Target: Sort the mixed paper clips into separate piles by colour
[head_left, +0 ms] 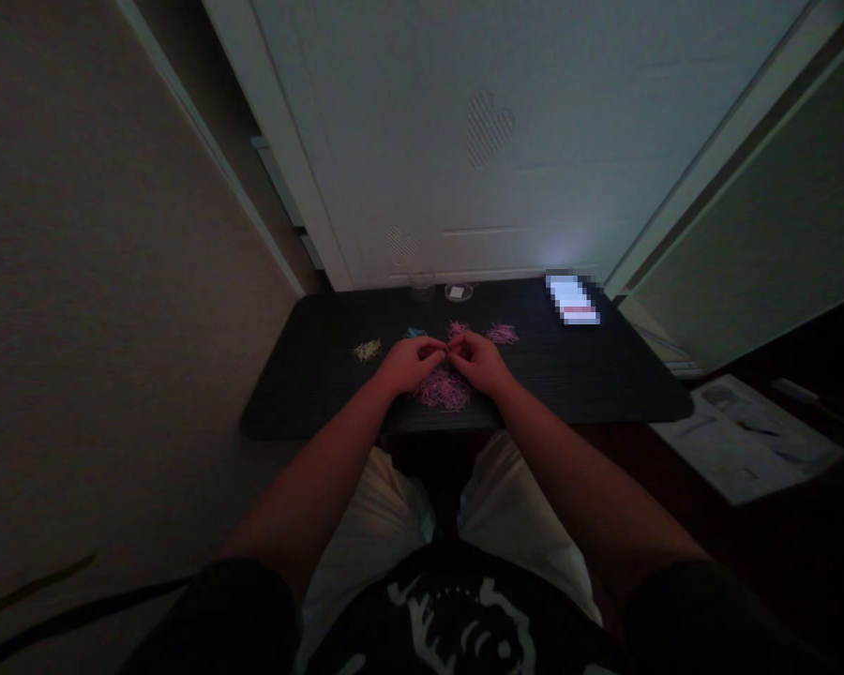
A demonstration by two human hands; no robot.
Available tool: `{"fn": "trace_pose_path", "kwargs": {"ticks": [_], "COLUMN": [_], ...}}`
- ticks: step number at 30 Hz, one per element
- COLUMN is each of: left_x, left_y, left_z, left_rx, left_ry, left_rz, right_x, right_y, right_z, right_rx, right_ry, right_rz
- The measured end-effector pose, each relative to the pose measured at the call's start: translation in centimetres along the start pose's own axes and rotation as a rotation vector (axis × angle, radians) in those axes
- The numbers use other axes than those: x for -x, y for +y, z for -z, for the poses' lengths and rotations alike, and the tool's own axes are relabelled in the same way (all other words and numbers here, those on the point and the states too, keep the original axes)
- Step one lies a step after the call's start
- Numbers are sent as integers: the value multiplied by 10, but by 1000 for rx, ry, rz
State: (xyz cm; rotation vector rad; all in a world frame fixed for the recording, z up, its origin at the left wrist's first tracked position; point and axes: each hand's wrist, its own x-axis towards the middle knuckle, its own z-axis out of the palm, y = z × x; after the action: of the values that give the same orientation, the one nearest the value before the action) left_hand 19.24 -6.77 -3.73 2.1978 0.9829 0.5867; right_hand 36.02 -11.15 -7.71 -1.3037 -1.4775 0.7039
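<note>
My left hand and my right hand meet over the middle of a dark table, fingertips pinched and almost touching. Whatever they pinch is too small and dim to make out. Just below them lies a large heap of thin pink and purple strips. Beyond my fingers are a small blue pile and a pink pile, both partly covered by my hands. Another pink pile lies to the right. A pale yellow pile sits left of my left hand.
At the table's back edge stand a clear container and a round clear lid-like piece with a white square. A lit, blurred-out screen is at back right. A white door panel rises behind; papers lie lower right.
</note>
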Motion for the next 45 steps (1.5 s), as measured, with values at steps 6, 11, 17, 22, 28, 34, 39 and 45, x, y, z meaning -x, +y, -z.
{"fn": "trace_pose_path", "kwargs": {"ticks": [6,11,17,22,28,34,39,45], "left_x": [10,10,11,12,13,13,14,16], "left_y": [-4,-9,-11,-11,-12,-11,-10,-9], "left_z": [-17,-18,-18,-19,-19,-18,-19,-18], "left_rx": [45,32,156,201,211,243,227,161], "left_ry": [110,139,199,196,208,190,160,151], "left_rz": [43,43,53,79,84,68,79,49], "right_x": [2,3,3,5,6,6,7,6], "right_y": [1,-7,-13,-13,-13,-15,-15,-12], "right_z": [0,0,3,3,2,2,3,2], "right_rx": [103,98,77,112,176,210,213,192], "right_ry": [-91,-101,-43,-85,-66,-32,-30,-44], "right_rz": [47,47,14,31,67,72,81,103]}}
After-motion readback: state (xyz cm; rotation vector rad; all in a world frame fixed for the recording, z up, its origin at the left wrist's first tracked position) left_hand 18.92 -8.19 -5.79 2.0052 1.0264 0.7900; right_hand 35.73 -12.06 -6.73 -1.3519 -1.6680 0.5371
